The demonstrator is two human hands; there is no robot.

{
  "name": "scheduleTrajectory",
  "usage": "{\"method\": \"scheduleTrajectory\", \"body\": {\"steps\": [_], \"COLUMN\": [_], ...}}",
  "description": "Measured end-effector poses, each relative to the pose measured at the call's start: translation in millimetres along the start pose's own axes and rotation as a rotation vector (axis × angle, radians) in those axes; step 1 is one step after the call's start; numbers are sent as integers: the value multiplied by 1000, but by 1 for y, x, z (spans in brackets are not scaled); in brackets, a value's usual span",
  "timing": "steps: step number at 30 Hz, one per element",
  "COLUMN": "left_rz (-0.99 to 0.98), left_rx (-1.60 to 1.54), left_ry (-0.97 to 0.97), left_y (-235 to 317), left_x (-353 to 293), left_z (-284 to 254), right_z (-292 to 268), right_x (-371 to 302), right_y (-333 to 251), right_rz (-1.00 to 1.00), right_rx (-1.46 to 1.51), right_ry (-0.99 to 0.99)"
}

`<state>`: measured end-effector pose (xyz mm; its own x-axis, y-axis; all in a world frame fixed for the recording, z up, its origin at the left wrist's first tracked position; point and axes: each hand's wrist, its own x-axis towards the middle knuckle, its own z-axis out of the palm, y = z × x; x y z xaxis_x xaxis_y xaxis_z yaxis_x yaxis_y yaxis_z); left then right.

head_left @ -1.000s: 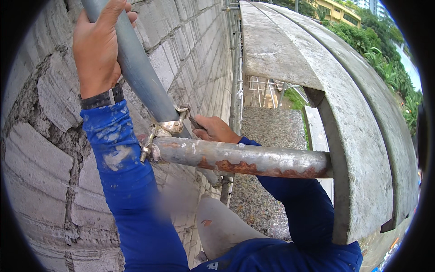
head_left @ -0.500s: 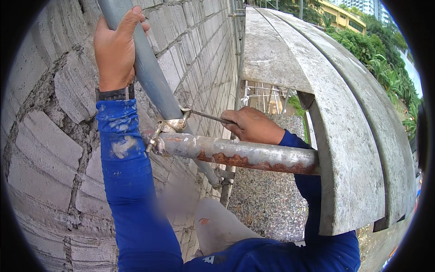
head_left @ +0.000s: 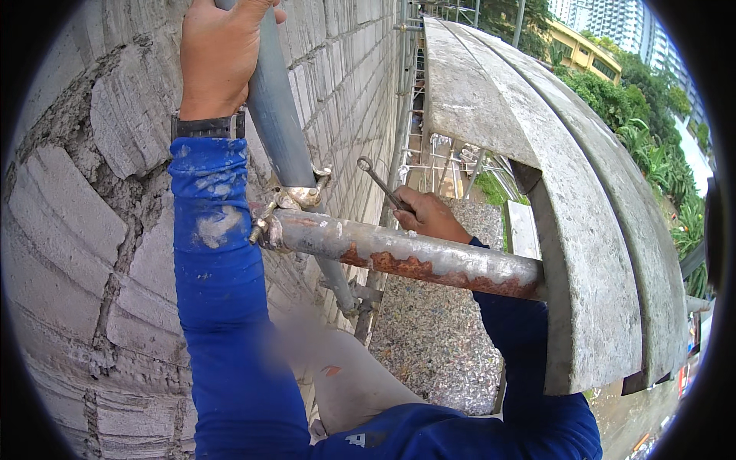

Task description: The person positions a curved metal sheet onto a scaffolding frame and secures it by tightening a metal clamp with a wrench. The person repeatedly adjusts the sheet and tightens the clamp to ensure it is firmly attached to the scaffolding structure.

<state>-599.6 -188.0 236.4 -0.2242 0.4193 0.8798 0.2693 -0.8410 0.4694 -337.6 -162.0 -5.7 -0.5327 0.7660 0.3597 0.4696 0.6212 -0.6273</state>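
My left hand point(head_left: 222, 57) is wrapped round a grey scaffold pole point(head_left: 282, 126) that slants down along the wall. In my right hand point(head_left: 433, 217) is a wrench point(head_left: 378, 184), its ring end up and apart from any bolt. A metal scaffold clamp point(head_left: 295, 198) grips the slanting pole where a rusty horizontal tube point(head_left: 414, 254) meets it. One bolt of the clamp sticks up just left of the wrench's ring end. The horizontal tube passes in front of my right forearm and runs to the planks on the right.
A rough block wall point(head_left: 73, 253) with mortar joints rises close on my left. Long grey scaffold planks point(head_left: 590, 253) stretch away on the right. Far below lies gravelly ground point(head_left: 437, 330). Another clamp point(head_left: 349, 299) sits lower on the pole. Plants and buildings stand beyond.
The wrench has come off the clamp's bolt and swung upright in my right hand. My left hand still holds the pole; the view has shifted slightly.
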Motion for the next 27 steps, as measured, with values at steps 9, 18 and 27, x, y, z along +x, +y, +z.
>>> {"method": "scheduleTrajectory", "body": {"steps": [9, 18, 27], "left_rz": [63, 103, 135], "left_rx": [-38, -23, -34], "left_ry": [27, -12, -14], "left_y": [6, 1, -2], "left_x": [-9, -6, -3], "left_z": [4, 3, 6], "right_z": [87, 117, 61], "right_x": [39, 53, 28], "right_y": [-25, -4, -14], "right_rz": [14, -169, 11], "right_rx": [150, 189, 245], "right_ry": [42, 129, -65]}}
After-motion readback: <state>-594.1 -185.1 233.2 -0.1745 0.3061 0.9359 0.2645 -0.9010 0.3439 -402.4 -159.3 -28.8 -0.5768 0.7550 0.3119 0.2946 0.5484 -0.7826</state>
